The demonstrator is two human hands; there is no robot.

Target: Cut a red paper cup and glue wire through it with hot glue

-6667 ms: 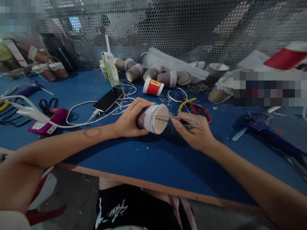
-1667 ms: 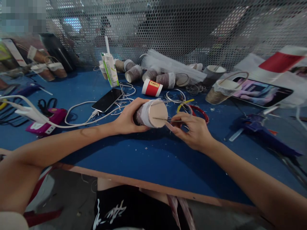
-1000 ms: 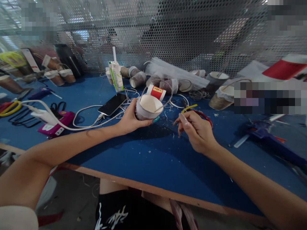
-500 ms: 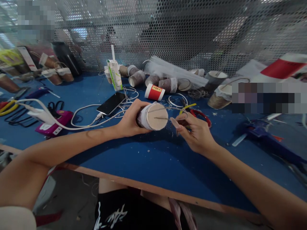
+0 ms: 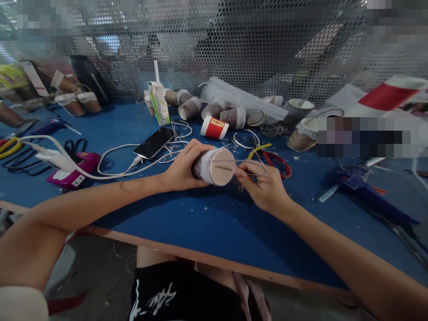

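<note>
My left hand is wrapped around a paper cup lying on its side above the table. Brown cord winds around the cup's body, a white band circles it near one end, and its pale round end faces right. Between the fingertips of my right hand, a thin brown cord is pinched. One length of it reaches across the cup's pale end, and the rest bends in a loop over my right fingers. Red-and-yellow-handled pliers lie just behind that hand.
Behind the hands are a phone, a red-and-white cup, a drink carton and several wrapped cups. Left is a purple power adapter with white cables; right, a blue glue gun. A perforated metal screen stands behind.
The cup has turned slightly, showing more of its white band. My right hand has moved left, closer to the cup's pale end, and the cord loop lies lower over the fingers.
</note>
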